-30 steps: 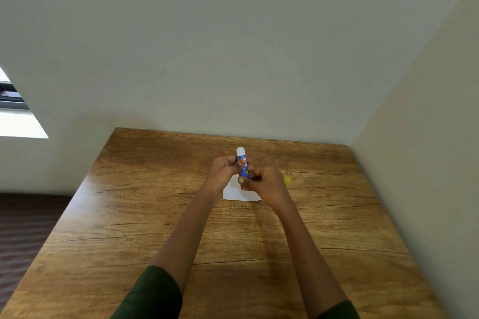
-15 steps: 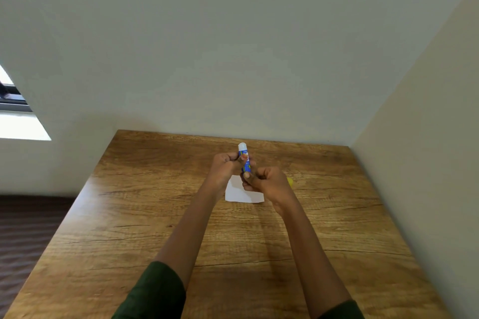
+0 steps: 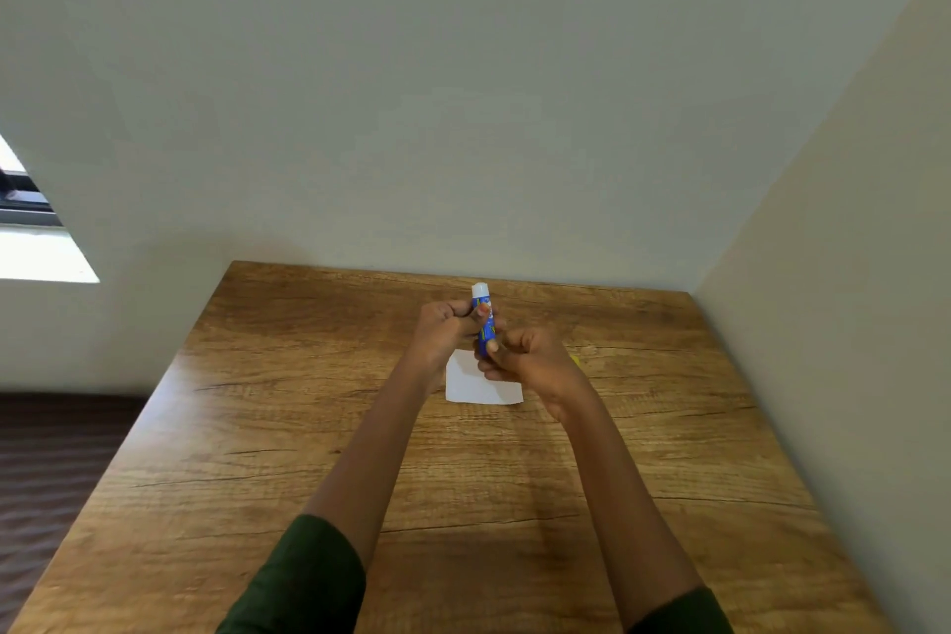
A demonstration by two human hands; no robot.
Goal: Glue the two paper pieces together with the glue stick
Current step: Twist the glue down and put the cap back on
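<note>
While the left hand clasps the glue stick, right hand fingers pinch its base.

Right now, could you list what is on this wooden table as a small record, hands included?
surface: brown wood-grain table
held item: blue glue stick with white top, upright
left hand: grips the stick's upper part
right hand: pinches its lower end
paper: white rectangular sheet, flat on the table beneath the hands
yellow bit: mostly hidden behind the right hand
</note>
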